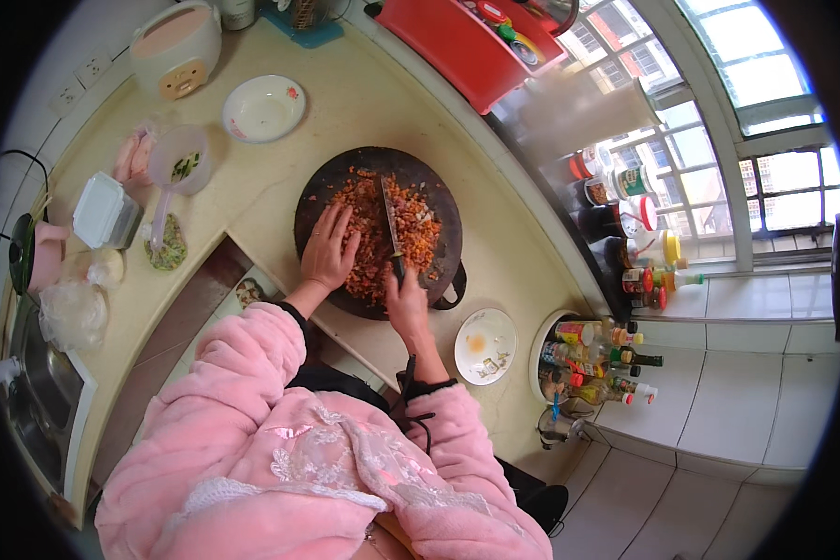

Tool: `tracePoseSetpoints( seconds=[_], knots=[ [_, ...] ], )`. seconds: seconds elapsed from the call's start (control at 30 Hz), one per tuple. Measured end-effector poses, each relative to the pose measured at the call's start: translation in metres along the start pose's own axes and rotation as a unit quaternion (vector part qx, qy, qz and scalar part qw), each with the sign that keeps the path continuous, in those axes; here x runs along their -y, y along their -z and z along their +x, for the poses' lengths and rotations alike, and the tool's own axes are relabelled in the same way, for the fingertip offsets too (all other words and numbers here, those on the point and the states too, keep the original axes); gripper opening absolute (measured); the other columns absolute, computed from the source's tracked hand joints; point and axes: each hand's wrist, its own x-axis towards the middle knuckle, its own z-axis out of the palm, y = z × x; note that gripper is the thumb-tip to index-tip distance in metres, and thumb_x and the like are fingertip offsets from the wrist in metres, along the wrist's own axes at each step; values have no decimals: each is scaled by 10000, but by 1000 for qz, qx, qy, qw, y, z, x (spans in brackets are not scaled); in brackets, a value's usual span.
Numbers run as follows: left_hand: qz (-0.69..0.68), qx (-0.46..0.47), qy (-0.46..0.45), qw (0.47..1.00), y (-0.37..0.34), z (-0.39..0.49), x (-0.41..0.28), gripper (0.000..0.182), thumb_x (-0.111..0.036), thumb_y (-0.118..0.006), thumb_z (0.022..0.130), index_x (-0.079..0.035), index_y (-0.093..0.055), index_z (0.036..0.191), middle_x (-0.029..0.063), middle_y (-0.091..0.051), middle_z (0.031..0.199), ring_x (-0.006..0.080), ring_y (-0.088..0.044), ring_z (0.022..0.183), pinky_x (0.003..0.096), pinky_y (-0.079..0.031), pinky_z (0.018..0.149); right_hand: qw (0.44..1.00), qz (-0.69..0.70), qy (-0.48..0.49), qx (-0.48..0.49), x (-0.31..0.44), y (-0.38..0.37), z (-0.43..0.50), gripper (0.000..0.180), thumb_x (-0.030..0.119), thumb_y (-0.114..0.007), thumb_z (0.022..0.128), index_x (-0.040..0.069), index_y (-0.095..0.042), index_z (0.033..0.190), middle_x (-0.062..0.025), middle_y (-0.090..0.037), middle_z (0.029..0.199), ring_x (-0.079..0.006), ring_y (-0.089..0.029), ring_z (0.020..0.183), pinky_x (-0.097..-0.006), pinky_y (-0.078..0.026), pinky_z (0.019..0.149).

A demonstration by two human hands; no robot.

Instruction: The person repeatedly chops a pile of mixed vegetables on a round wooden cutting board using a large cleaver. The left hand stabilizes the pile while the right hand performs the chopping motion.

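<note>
A dark round chopping board (315,183) with a side handle lies on the counter. Spread over it is a finely chopped mix (420,234) of orange bits, which look like carrot, and reddish minced meat. My right hand (407,304) grips the black handle of a kitchen knife (390,217). The knife's blade points away from me, its narrow spine or edge seen from above, amid the mix. My left hand (330,245) rests flat at the left part of the mix, fingers slightly spread, with nothing held in it.
A white plate (486,346) with a yellowish smear sits right of the board; another plate (262,108) stands far left. Leftward are a plastic scoop (182,161) with chopped greens, a lidded container (105,210) and a sink (42,399). Seasoning bottles (591,364) crowd the right, below the window ledge.
</note>
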Motion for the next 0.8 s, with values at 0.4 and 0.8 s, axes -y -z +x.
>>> tracePoseSetpoints(
  seconds=[0.4,0.8],
  knots=[
    [0,-16,-15,1000,-3,1,3,495,-313,-495,947,-39,-437,1354,199,-441,1378,395,-411,1266,434,-343,1059,1000,11,-24,-11,-9,7,1,320,350,-490,957,31,-477,982,-278,-613,733,-478,-599,727,-534,-447,610],
    [14,32,17,999,4,10,-2,479,-288,-506,940,-38,-444,1343,204,-441,1373,392,-412,1265,430,-341,1064,998,-31,-48,17,-1,6,8,303,311,-494,956,14,-499,1020,-276,-625,792,-464,-612,796,-508,-454,636]
  ],
)
